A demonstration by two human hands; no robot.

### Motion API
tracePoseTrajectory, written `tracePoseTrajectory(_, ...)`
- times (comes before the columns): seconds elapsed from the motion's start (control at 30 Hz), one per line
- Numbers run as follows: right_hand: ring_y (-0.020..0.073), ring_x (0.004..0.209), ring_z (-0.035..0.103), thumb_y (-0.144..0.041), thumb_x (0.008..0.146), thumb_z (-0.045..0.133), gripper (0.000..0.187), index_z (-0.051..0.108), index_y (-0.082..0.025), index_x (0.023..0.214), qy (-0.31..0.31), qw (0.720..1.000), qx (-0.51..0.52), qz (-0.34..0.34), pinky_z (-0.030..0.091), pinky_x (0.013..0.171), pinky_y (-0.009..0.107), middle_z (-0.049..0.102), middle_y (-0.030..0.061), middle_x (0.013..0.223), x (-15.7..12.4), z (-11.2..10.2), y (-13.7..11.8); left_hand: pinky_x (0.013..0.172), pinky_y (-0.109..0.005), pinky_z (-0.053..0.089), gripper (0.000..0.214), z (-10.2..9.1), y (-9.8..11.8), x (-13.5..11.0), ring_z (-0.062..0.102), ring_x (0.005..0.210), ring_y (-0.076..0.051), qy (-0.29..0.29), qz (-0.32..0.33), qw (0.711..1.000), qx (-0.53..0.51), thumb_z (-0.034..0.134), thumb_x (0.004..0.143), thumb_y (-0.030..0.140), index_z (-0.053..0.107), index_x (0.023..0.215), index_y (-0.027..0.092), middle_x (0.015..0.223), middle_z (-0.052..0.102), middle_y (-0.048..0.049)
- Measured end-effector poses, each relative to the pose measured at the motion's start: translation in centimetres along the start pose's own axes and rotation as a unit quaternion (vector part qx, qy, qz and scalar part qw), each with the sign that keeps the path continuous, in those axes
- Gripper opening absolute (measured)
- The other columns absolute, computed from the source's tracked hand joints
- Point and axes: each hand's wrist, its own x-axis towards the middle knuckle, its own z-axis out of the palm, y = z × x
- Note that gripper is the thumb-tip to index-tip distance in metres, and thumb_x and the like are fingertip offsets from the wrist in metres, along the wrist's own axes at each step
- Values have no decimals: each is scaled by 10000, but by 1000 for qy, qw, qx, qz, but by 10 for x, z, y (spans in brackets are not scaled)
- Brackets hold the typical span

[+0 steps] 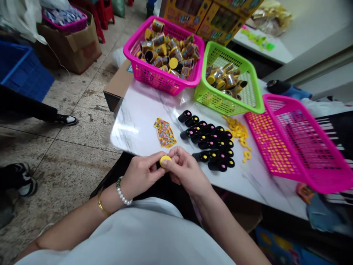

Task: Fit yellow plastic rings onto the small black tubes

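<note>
My left hand (pixel 142 173) and my right hand (pixel 184 171) meet at the near edge of the white table (pixel 138 121), both closed on one small black tube with a yellow cap (pixel 165 160). Just beyond my hands lies a small stack of colourful stickers (pixel 164 133). To the right of it several black tubes (pixel 209 141) lie in rows, with a heap of yellow rings (pixel 239 134) beside them.
A pink basket (pixel 154 75) and a green basket (pixel 248 99) hold finished labelled tubes at the back. An empty pink basket (pixel 298 147) sits tilted at the right. Cardboard boxes (pixel 74 44), a blue crate (pixel 19 70) and another person's shoes (pixel 66 119) are on the floor at the left.
</note>
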Motion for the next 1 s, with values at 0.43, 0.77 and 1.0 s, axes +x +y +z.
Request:
tracePoseTrajectory(0.43, 73, 413, 464, -422, 769, 786, 400, 442, -223, 816, -146, 987, 21, 54, 385, 431, 177, 477, -111, 519, 8, -17, -12, 503, -157, 313, 184, 10, -8, -1, 375, 455, -48, 25, -2, 1000, -16, 674, 824, 199, 742, 995, 200, 502, 426, 98)
tracePoseTrajectory(0.77, 106, 533, 601, -457, 856, 718, 368, 462, -216, 963, -86, 994, -61, -18, 452, 519, 196, 602, -75, 602, 0, -10, -6, 371, -175, 376, 361, -7, 8, 9, 572, 446, -111, -141, -196, 925, -295, 600, 841, 377, 607, 1132, 163, 682, 670, -8)
tracePoseTrajectory(1.0, 93, 497, 536, -547, 901, 641, 398, 397, -240, 963, -75, 991, -78, -76, 424, 500, 195, 538, -101, 601, -3, -11, 8, 275, -137, 291, 500, 8, 12, 12, 433, 275, -86, -40, -254, 918, -303, 576, 818, 690, 530, 814, 192, 416, 549, 42)
